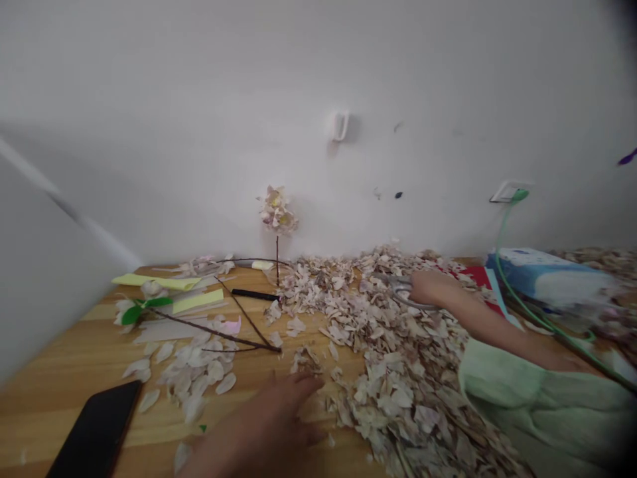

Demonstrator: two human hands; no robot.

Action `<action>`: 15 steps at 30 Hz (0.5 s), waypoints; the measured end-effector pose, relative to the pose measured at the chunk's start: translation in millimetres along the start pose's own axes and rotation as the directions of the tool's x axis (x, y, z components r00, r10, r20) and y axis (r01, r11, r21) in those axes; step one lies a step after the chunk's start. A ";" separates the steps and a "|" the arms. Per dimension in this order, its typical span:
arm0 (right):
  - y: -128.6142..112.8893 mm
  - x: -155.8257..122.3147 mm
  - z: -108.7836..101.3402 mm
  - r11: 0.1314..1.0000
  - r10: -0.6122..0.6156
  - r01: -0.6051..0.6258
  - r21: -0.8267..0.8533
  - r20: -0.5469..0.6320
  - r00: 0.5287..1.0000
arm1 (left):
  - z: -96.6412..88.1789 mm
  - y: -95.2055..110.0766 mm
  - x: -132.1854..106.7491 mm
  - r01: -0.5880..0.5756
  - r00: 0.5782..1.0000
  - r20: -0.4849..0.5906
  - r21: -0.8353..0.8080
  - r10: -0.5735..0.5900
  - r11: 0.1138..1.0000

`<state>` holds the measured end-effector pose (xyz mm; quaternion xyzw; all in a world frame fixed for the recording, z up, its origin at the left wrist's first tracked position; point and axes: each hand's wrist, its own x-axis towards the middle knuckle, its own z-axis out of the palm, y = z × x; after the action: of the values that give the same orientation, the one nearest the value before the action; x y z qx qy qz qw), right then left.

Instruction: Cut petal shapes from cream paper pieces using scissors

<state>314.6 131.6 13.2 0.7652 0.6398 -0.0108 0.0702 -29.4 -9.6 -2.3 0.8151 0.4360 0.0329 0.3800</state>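
Note:
My left hand is slightly blurred and low over the near part of the wooden table, its fingers apart and nothing seen in it. Just beyond its fingertips lies a small clump of brownish petals. At the right, my right hand reaches over the heap of dried petals with its fingers around the grey handles of scissors; their blades are hard to make out among the petals. A forked twig with a white flower and green leaves lies left of centre. Loose white petals are scattered nearer me.
A pale flower on a thin stem stands against the wall. A black pen, yellow paper strips and a dark phone lie leftward. At right are a blue-and-white tissue pack and a green cord from the wall socket.

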 end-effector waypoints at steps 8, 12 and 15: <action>-33.9 39.2 36.5 0.999 0.019 -0.017 0.036 -0.058 0.998 | -15.5 4.2 -23.1 0.071 0.976 -0.187 -0.194 -0.108 0.978; -48.0 53.9 54.9 0.998 -0.017 0.020 0.060 -0.053 0.998 | -15.9 -3.5 -27.3 0.068 0.974 -0.194 -0.251 -0.119 0.966; -52.0 58.0 62.9 0.998 -0.048 0.050 0.050 -0.035 0.998 | -12.3 -8.3 -30.2 0.036 0.966 -0.237 -0.264 -0.100 0.964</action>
<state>278.7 189.6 -60.1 0.7509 0.6590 -0.0158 0.0399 -58.5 -21.8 9.4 0.7328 0.5001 0.1777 0.4259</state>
